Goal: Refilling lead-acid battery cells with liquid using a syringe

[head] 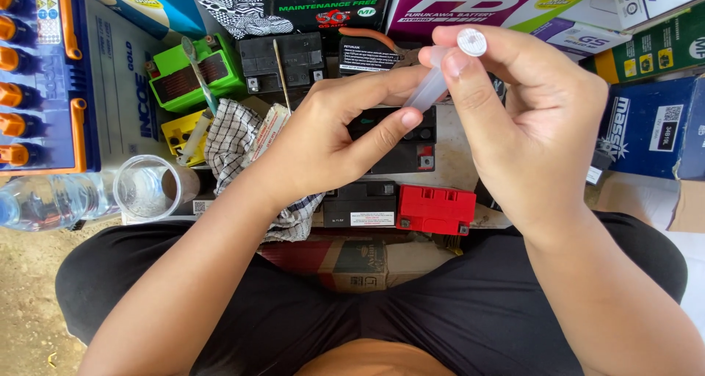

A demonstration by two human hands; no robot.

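Observation:
Both my hands hold a small clear plastic syringe [435,82] above a black battery [396,145]. My left hand [334,137] pinches the lower end of its barrel between thumb and fingers. My right hand [525,119] grips the upper end, with the round white plunger top [471,42] showing at my fingertips. I sit with my black-clad legs [367,310] below the work.
A red battery [435,209] and another black battery [360,203] lie near my knees. A checked cloth [229,137], a green battery [194,71], a yellow battery [183,134], a clear cup [147,187] and a water bottle [51,200] are at left. Battery boxes [646,126] surround the spot.

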